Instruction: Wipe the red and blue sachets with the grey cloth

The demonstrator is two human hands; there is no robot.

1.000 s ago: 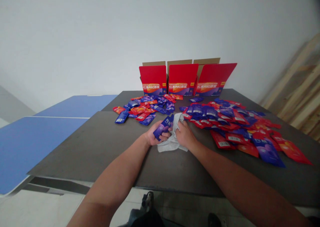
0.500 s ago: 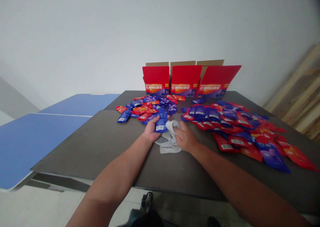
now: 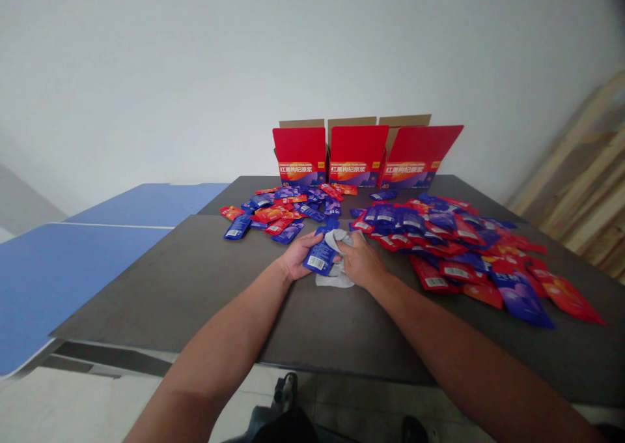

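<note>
My left hand [image 3: 300,255] grips a blue sachet [image 3: 321,254], whose barcode end points down toward the table. My right hand [image 3: 359,264] is shut on a crumpled grey cloth [image 3: 334,277], which also presses against the top of the sachet. Both hands are close together above the dark table top [image 3: 312,339]. A loose pile of red and blue sachets [image 3: 280,208] lies ahead of my left hand, and a larger one [image 3: 449,247] spreads just beyond and to the right of my right hand.
Several red printed cartons [image 3: 354,156] stand open at the table's far edge by the white wall. Blue table tops [image 3: 63,273] lie to the left, and wooden boards [image 3: 581,176] lean at the right. The floor shows below the near edge.
The blue sachet has tipped from nearly upright to leaning toward the right, and it now lies against the cloth. The cloth has bunched closer under my right hand.
</note>
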